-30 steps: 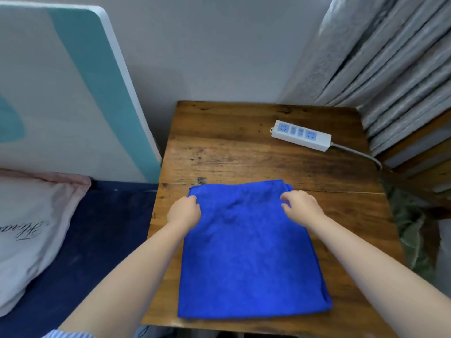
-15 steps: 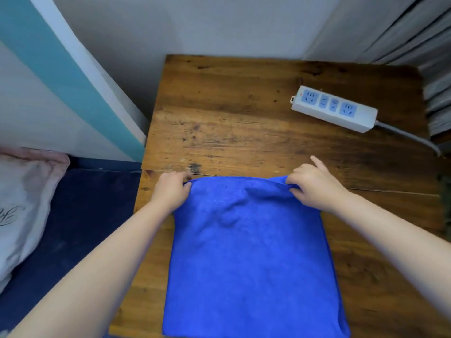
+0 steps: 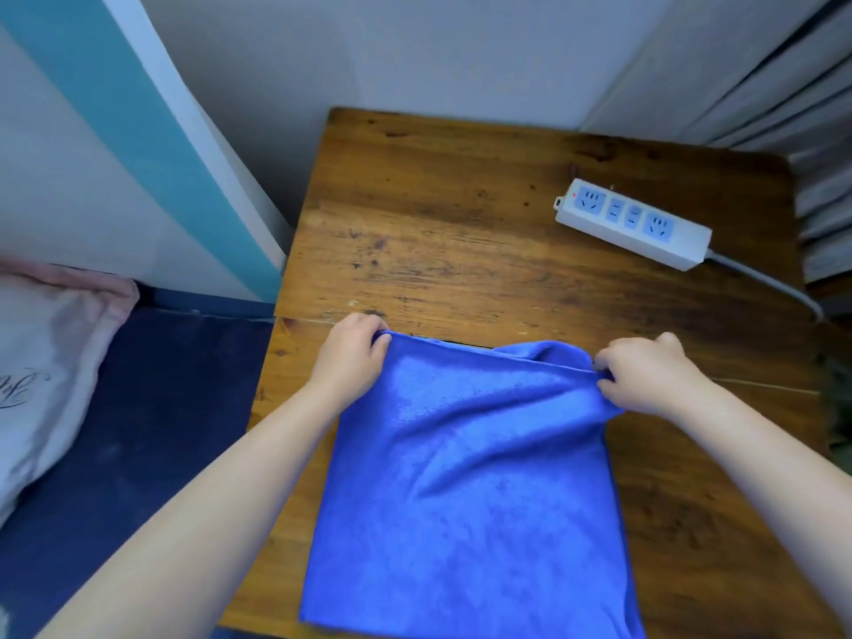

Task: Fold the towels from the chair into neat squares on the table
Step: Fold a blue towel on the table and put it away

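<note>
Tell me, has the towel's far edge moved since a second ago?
Yes. The blue towel far edge, pinched by both hands, has lifted off the table, bunching up.

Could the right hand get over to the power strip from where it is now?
Probably yes: bare table lies between the right hand and the power strip. But its fingers pinch the towel corner, so it must let go first.
</note>
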